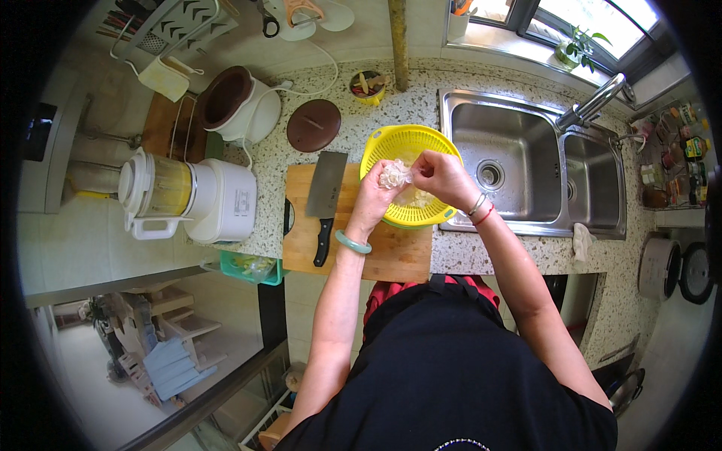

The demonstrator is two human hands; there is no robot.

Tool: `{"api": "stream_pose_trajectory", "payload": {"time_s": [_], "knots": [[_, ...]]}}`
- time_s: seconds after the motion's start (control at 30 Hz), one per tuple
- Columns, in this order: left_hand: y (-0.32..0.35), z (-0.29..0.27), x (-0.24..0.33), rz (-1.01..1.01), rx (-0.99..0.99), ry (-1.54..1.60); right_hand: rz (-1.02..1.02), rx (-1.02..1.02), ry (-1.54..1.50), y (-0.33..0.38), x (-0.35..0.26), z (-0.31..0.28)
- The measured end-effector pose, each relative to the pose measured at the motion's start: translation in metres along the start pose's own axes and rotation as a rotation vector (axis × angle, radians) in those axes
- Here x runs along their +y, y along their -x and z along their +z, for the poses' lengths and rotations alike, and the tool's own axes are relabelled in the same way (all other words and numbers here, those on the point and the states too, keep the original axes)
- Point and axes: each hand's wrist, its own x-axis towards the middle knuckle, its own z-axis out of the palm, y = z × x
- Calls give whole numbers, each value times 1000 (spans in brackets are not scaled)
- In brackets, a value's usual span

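Note:
My left hand point(368, 199) is closed around a pale, frilly clump of food point(392, 175), held above a yellow colander point(389, 137). Its exact kind is not clear; it looks like a mushroom cluster. My right hand point(444, 179) pinches at the clump's right side, thumb and fingers pressed together. Pale loose pieces point(416, 198) lie inside the colander, under my hands. The colander rests partly over a wooden cutting board point(402, 255). To the left of my hands a cleaver point(327, 188) with a black handle lies on that board.
At the right is a steel double sink point(519, 165) with a faucet point(594, 101). Behind the board lie a brown lid point(313, 125) and a small yellow bowl point(368, 89). A white cooker point(259, 113) and a blender point(188, 195) stand left. A teal bin point(239, 264) hangs at the counter edge.

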Motion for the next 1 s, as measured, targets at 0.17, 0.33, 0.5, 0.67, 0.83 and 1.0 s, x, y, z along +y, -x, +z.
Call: {"api": "stream_pose_trajectory", "payload": {"time_s": [0.17,0.33,0.5,0.67,0.83,1.0], "knots": [[2,-1,1,-27,23,21,9,78,47,4,-5,2],[6,0,3,-77,40,146,169,138,-219,3,11,5],[8,-5,2,-101,21,187,183,97,-292,3,12,2],[7,1,5,-80,9,139,302,-83,-318,2,2,-3],[5,-1,3,-62,-45,93,188,-72,-277,3,5,0],[8,-2,1,-53,-25,60,49,-8,-124,6,0,2]]}}
